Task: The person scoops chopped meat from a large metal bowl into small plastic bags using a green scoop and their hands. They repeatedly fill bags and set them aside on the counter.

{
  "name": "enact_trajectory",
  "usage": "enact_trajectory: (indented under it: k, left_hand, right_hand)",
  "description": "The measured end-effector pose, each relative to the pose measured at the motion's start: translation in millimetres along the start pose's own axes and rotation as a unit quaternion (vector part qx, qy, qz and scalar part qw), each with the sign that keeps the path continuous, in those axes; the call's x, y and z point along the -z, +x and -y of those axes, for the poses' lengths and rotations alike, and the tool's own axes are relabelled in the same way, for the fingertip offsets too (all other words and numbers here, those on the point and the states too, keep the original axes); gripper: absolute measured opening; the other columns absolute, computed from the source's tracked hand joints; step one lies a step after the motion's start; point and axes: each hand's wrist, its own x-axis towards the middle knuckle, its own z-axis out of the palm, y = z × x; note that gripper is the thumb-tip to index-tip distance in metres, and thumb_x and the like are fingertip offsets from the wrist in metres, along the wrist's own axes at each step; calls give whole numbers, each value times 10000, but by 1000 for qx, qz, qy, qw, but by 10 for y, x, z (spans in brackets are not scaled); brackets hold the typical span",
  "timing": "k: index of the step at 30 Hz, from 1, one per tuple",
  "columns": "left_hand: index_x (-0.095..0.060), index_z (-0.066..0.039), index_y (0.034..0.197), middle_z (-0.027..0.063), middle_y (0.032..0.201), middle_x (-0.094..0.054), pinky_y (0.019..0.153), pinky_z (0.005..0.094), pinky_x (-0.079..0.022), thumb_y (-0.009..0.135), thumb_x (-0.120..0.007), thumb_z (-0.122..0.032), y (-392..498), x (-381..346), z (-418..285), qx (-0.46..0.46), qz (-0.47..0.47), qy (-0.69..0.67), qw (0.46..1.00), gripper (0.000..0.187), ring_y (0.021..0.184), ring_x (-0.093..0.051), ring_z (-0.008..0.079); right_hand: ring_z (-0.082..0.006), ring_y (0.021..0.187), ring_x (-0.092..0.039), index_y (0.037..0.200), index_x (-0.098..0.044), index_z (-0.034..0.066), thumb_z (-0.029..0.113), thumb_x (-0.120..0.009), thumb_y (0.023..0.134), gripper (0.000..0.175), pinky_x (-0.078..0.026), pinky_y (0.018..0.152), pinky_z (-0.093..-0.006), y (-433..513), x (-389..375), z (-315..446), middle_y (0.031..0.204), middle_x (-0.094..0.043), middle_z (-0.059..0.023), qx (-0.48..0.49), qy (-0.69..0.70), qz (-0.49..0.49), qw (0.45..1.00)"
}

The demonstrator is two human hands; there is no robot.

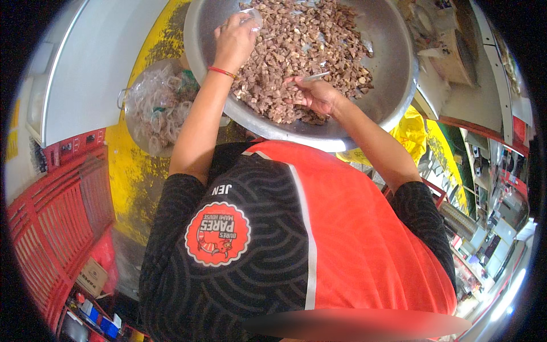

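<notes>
A wide metal basin (pixel 386 47) before me holds a broad heap of chopped brown meat pieces (pixel 295 51), apparently cooked. Over the heap's left side, my left hand (pixel 236 40) pinches a small clear plastic bag (pixel 252 19). My right hand (pixel 314 94) rests low at the near edge of the meat, fingers among the pieces. From its grip sticks out a slim metal utensil (pixel 315 77); its other end is hidden, so its exact kind is unclear. Bits of clear plastic (pixel 367 48) lie on the meat and the basin wall.
Left of the basin stands a round metal container (pixel 136 124) heaped with crumpled clear plastic bags (pixel 164 107). A yellow plastic bag (pixel 408 132) hangs by the basin's right rim. Red slatted furniture (pixel 60 222) and a cardboard box (pixel 92 278) are at the lower left.
</notes>
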Motion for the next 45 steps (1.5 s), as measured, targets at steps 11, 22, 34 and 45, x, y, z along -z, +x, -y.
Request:
enact_trajectory:
  k: [11, 22, 34, 45]
  left_hand:
    - [-748, -127, 988, 34, 1419, -504, 1052, 508, -381, 890, -702, -262, -62, 1, -167, -126, 177, -13, 976, 172, 1300, -514, 268]
    - [-758, -107, 976, 157, 1394, -531, 1035, 491, -437, 876, -715, -272, -93, -12, -246, -176, 150, -34, 972, 198, 1267, -532, 339]
    - [-775, -121, 947, 143, 1335, -589, 927, 467, -508, 848, -732, -231, -48, -23, -241, -151, 157, -79, 973, 153, 1044, -659, 341]
    - [-763, -79, 920, 180, 1322, -592, 952, 441, -516, 823, -773, -241, -33, -97, -178, -161, 132, -130, 969, 189, 1134, -624, 345]
  right_hand:
    - [-246, 1088, -650, 1176, -613, -8, 164, -432, 1061, 275, -590, 936, -410, -390, 3, 963, 1158, -667, -130, 156, -43, -69, 984]
    - [-289, 809, -719, 938, -677, -124, 158, -676, 892, 286, -590, 780, -376, 561, -184, 1480, 920, -719, -208, 341, -788, -140, 493]
    - [-360, 684, -718, 799, -704, -62, 145, -565, 850, 253, -577, 734, -468, 557, -961, 1588, 669, -684, -206, 212, -808, -203, 511]
    - [-383, 840, -724, 846, -747, -8, 156, -585, 844, 231, -584, 745, -474, 585, -1239, 1491, 849, -712, -255, 308, -832, -232, 399]
